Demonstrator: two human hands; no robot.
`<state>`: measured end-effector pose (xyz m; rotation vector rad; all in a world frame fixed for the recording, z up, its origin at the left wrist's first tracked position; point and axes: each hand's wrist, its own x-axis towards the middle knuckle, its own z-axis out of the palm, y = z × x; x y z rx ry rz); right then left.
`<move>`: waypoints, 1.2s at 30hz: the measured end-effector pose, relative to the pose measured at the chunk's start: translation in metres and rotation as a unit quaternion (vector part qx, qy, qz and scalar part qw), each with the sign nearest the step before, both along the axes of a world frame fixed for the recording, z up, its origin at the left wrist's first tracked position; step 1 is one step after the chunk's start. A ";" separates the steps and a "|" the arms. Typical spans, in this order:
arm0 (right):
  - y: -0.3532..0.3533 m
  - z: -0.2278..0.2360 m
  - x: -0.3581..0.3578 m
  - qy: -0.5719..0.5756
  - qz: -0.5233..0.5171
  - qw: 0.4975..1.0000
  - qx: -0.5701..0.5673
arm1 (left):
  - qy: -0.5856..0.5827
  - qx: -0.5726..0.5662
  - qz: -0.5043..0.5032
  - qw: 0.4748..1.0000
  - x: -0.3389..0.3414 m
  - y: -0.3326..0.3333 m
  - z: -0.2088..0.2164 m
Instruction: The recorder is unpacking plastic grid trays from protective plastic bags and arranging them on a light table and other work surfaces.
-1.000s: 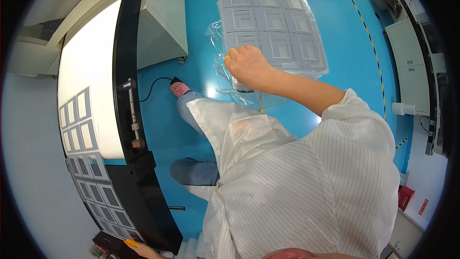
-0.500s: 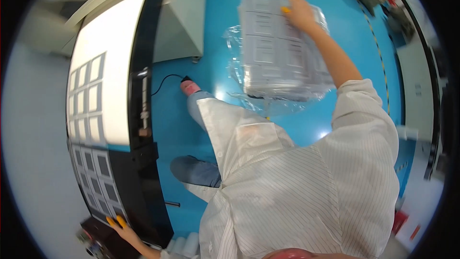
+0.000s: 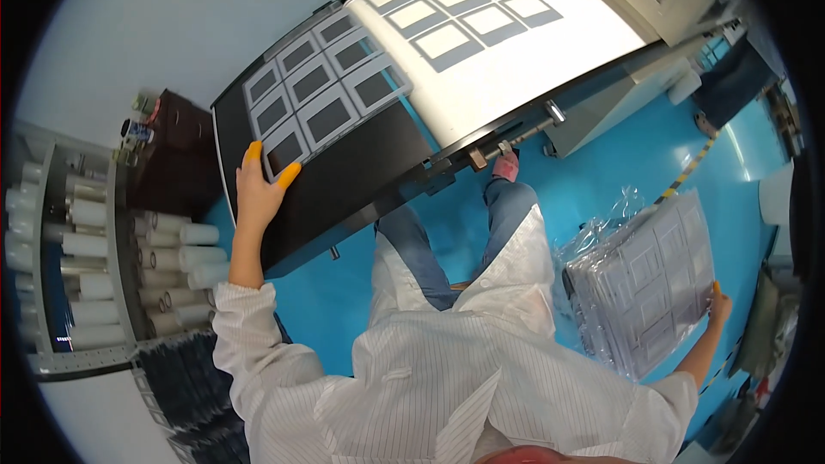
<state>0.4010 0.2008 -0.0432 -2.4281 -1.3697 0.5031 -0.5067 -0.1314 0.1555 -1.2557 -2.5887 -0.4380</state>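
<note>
My left hand (image 3: 259, 193), with yellow finger covers, has thumb and fingers spread at the near left corner of a thin sheet (image 3: 320, 143) of grey frames around dark rectangles. That sheet lies on a black machine bed (image 3: 326, 193), its far end reaching the white surface. A similar framed sheet (image 3: 464, 27) lies beyond it on the white, bright belt (image 3: 550, 56). Down at my right, my right hand (image 3: 720, 305) is closed on the edge of a clear plastic sheet (image 3: 657, 275) with raised rectangles, on top of a stack in a clear plastic bag (image 3: 593, 236).
A shelf (image 3: 112, 241) of white rolls stands at the left, beside a dark cabinet (image 3: 185, 150). A metal rod (image 3: 533, 129) juts from the machine's front. Another person's leg (image 3: 735, 77) shows at the far right. Striped tape (image 3: 687, 167) marks the blue floor.
My view has swung toward the machine, which now lies ahead of me. My left hand remains at the framed sheet's corner. The stack now appears at my right, with my right hand at its edge.
</note>
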 end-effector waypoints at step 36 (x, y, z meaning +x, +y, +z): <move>-0.147 -0.017 0.002 0.089 -0.050 0.994 0.035 | -0.006 0.019 -0.094 0.995 -0.013 0.008 -0.008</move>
